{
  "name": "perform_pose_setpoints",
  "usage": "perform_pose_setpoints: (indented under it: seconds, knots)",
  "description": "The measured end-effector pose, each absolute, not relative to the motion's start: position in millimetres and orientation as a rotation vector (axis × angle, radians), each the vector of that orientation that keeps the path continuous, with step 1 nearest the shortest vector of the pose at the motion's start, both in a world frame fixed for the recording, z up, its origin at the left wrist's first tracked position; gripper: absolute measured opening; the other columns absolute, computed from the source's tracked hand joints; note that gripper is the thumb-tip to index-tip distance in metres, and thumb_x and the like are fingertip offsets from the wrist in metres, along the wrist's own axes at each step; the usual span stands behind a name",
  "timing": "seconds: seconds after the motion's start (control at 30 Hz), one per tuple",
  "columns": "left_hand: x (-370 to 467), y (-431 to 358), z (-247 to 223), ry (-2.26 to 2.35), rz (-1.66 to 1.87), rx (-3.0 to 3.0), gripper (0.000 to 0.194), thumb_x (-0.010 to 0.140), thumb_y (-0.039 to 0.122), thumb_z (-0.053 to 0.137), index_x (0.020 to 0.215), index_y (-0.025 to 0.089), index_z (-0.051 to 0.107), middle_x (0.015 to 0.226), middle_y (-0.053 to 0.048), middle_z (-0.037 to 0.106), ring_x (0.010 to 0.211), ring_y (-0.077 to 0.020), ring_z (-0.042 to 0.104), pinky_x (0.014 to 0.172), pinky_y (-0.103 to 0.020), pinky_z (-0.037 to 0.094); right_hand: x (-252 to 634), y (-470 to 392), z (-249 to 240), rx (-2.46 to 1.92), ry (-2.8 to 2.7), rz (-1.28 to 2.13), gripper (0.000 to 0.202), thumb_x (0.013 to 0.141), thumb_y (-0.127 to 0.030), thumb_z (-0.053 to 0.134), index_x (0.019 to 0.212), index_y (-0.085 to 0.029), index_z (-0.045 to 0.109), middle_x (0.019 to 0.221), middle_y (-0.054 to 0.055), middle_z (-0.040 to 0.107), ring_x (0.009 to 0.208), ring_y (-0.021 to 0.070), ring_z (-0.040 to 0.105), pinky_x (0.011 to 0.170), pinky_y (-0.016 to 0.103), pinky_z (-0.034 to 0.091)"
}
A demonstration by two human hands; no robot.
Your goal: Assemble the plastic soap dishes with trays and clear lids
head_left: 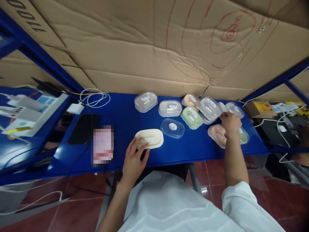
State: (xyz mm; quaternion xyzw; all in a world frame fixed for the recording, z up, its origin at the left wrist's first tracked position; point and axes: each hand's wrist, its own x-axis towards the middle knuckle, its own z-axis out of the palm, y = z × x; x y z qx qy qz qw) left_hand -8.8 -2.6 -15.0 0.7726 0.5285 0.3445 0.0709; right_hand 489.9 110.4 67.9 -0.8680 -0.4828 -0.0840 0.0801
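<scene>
My left hand [135,158] lies at the near left end of a cream oval soap dish [156,139], its fingers spread and resting on the dish. Off to the right, my right hand [231,124] reaches over the soap boxes with its fingers bent together by a small whitish piece [222,107]; what is between them is hidden. Beside it are a clear lid [235,109], a pink soap box [216,135] and a green one [244,136], partly behind the wrist. A clear oval lid [172,128] with a round label lies right of the cream dish.
Along the back of the blue table [120,112] stand several lidded boxes, among them a grey one [146,102] and a green one [192,118]. At left are a blurred-out screen [103,145], a black phone-like slab [83,129] and a coiled white cable [95,98]. Cardboard [135,64] walls the back.
</scene>
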Motion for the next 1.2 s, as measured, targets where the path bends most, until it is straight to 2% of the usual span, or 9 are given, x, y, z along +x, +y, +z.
perform_pose_setpoints:
  seconds: [0.13,0.23,0.33,0.43,0.57,0.73,0.83,1.0,1.2]
  knots:
    - [-9.2,0.2,-13.8,1.548,1.030,2.326,0.023,0.101,0.022,0.067,0.123,0.023,0.070,0.146,-0.013,0.064,0.149,-0.0350,0.051,0.119,-0.057,0.052,474.3,83.8,82.9,-2.367,-1.256,-0.430,0.059,0.109,-0.046,0.042,0.137,-0.002,0.070,0.116,0.031,0.075,0.102,0.0292,0.075,0.085,0.040,0.050]
    - [-10.7,0.6,-11.5,1.514,1.033,2.313,0.019,0.101,0.021,0.068,0.120,0.023,0.070,0.147,-0.014,0.062,0.149,-0.0346,0.052,0.119,-0.055,0.052,430.1,48.7,86.9,-1.899,-1.431,-0.519,0.053,0.107,-0.050,0.051,0.127,-0.007,0.075,0.120,0.027,0.076,0.110,0.0298,0.074,0.097,0.040,0.054]
    - [-11.6,-0.7,-9.2,1.506,1.033,2.286,0.023,0.101,0.023,0.069,0.124,0.024,0.067,0.147,-0.014,0.061,0.146,-0.0330,0.056,0.118,-0.052,0.054,365.9,15.5,77.3,-1.596,-1.812,-0.307,0.032,0.106,-0.042,0.059,0.120,-0.021,0.079,0.121,0.015,0.079,0.117,0.0301,0.074,0.104,0.047,0.056]
    - [-11.4,-3.1,-7.2,1.516,1.021,2.215,0.043,0.102,0.027,0.068,0.144,0.026,0.057,0.155,-0.015,0.055,0.140,-0.0298,0.062,0.113,-0.047,0.059,308.4,1.2,60.2,-1.391,-2.135,0.025,0.027,0.106,-0.030,0.060,0.127,-0.029,0.077,0.123,0.008,0.080,0.118,0.0279,0.075,0.103,0.049,0.059]
    - [-13.3,-4.7,-5.4,1.534,1.079,2.304,0.062,0.099,0.026,0.073,0.156,0.028,0.049,0.166,-0.018,0.045,0.148,-0.0337,0.055,0.113,-0.048,0.058,267.8,9.1,43.0,-1.148,-2.339,0.211,0.034,0.107,-0.020,0.057,0.136,-0.030,0.073,0.128,0.005,0.079,0.125,0.0234,0.073,0.108,0.045,0.057]
    - [-19.6,-0.6,-4.5,1.436,1.000,2.493,0.051,0.098,0.019,0.073,0.146,0.027,0.060,0.163,-0.016,0.051,0.153,-0.0354,0.049,0.121,-0.053,0.050,249.8,20.7,32.1,-1.015,-2.482,0.282,0.037,0.109,-0.015,0.051,0.140,-0.023,0.070,0.137,0.006,0.075,0.136,0.0211,0.066,0.116,0.041,0.053]
    - [-21.0,1.8,-6.3,1.418,0.986,2.478,0.042,0.099,0.021,0.071,0.140,0.027,0.065,0.159,-0.013,0.058,0.149,-0.0339,0.054,0.119,-0.053,0.051,248.5,16.5,29.0,-1.028,-2.511,0.273,0.041,0.109,-0.014,0.050,0.145,-0.024,0.067,0.143,0.006,0.072,0.142,0.0211,0.061,0.120,0.043,0.050]
    - [-19.0,2.4,-7.4,1.452,0.936,2.459,0.038,0.100,0.027,0.071,0.138,0.028,0.066,0.158,-0.013,0.059,0.148,-0.0339,0.055,0.118,-0.053,0.052,290.3,-16.5,38.5,-1.431,-2.278,-0.057,0.046,0.105,-0.025,0.061,0.149,-0.035,0.062,0.152,0.007,0.065,0.147,0.0294,0.057,0.128,0.059,0.036]
    - [-16.6,3.9,-4.8,1.436,0.885,2.528,0.038,0.100,0.025,0.071,0.138,0.027,0.065,0.159,-0.015,0.057,0.149,-0.0349,0.054,0.117,-0.053,0.054,377.5,-55.4,22.4,-2.064,-1.401,-0.647,0.044,0.107,-0.039,0.057,0.145,-0.019,0.065,0.149,0.022,0.065,0.143,0.0411,0.058,0.115,0.066,0.042]
